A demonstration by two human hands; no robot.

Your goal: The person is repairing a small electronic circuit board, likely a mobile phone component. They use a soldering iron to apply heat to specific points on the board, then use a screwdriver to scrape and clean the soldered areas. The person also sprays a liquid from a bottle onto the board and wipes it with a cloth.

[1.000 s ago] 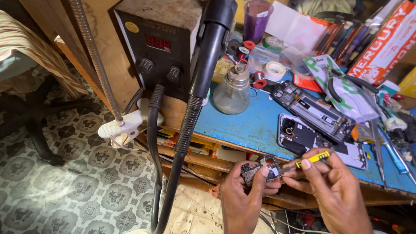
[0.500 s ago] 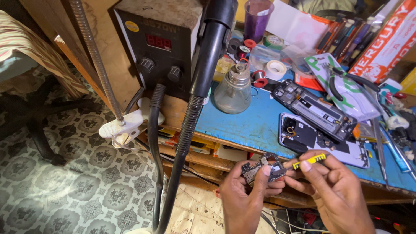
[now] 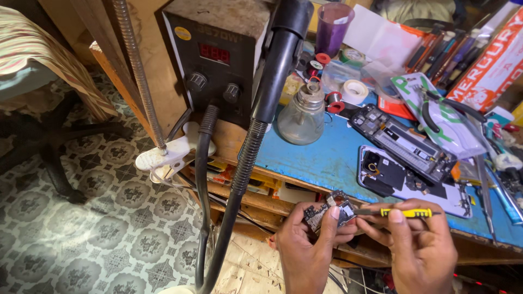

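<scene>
Left hand (image 3: 308,245): raised below the bench edge, fingers closed around a small circuit board (image 3: 330,209), dark with metal shields. Right hand (image 3: 417,247): yellow-handled screwdriver (image 3: 400,213) pinched, tip laid against the board.

patterned grey floor tiles (image 3: 92,228), wooden workbench with blue top (image 3: 321,158) (cluttered), dark chair base (image 3: 49,147) at left

A phone repair workshop: hot-air station (image 3: 218,60) on blue bench (image 3: 321,158); opened phones (image 3: 403,142); scattered tools.
</scene>
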